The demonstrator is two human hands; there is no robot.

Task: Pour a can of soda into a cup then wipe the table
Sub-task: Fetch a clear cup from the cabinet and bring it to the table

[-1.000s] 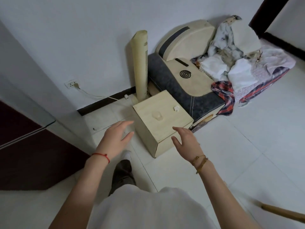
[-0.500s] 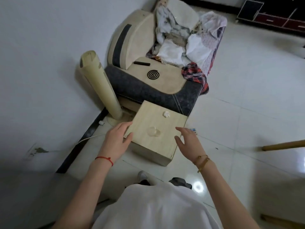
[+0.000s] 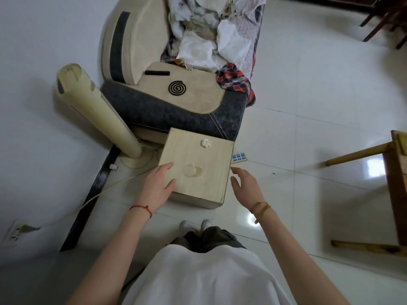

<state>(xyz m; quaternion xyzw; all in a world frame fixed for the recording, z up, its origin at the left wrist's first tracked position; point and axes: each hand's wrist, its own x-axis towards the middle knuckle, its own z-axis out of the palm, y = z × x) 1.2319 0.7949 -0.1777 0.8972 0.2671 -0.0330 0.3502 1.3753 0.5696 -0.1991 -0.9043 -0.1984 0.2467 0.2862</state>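
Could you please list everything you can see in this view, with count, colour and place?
wooden box table: one, pale wood, on the floor before the sofa
cup: one, clear, on the table's near half
crumpled tissue: one, white, on the table's far half
tower fan: one, cream, left of the table
sofa: one, beige and grey, behind the table
mosquito coil: one, black, on the sofa arm
clothes pile: mixed white and plaid, on the sofa seat
left hand: open, over the table's left edge
right hand: open, beside the table's right edge
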